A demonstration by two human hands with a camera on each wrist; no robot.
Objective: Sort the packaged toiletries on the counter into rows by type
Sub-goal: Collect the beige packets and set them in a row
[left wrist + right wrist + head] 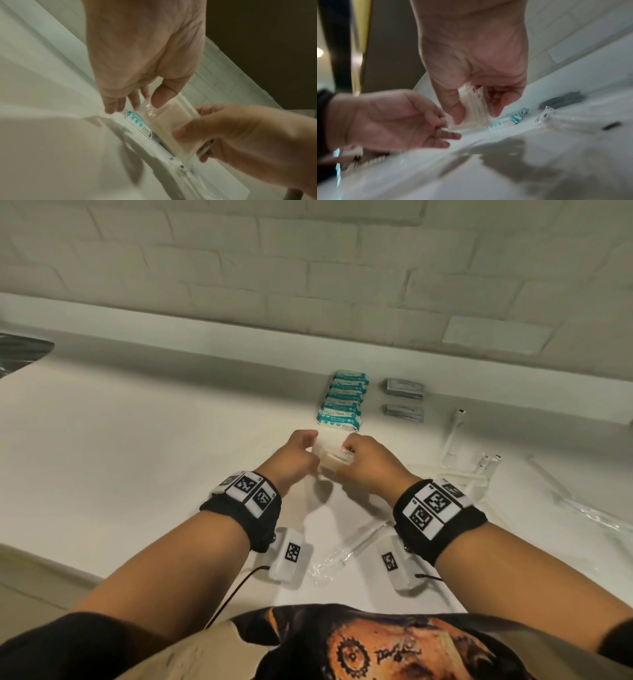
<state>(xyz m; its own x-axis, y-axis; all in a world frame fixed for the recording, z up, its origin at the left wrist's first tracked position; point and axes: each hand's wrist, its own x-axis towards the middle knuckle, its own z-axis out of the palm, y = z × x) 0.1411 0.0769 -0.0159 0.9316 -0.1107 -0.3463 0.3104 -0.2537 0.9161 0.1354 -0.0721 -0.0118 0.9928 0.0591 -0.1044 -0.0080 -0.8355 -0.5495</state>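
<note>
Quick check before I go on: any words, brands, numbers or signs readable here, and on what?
Teal-and-white packets: printed lines, too small and blurred to read.
Grey sachets: faint print, unreadable.
Wristband tags: square black-and-white code patterns, small digits beside them illegible.
Shirt print: script lettering, not legible.
Clear-wrapped beige packet: no text visible.

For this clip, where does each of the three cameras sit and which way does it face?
Head: worn on the head, looking down and forward at the counter and brick wall; both forearms and the shirt show.
Left wrist: under the left hand, looking along the palm toward the wall; the right hand enters from the right.
Right wrist: under the right hand, looking along the palm; the left hand enters from the left.
Shared: all three show the clear-wrapped soap bar held between both hands, and the teal packets.
</note>
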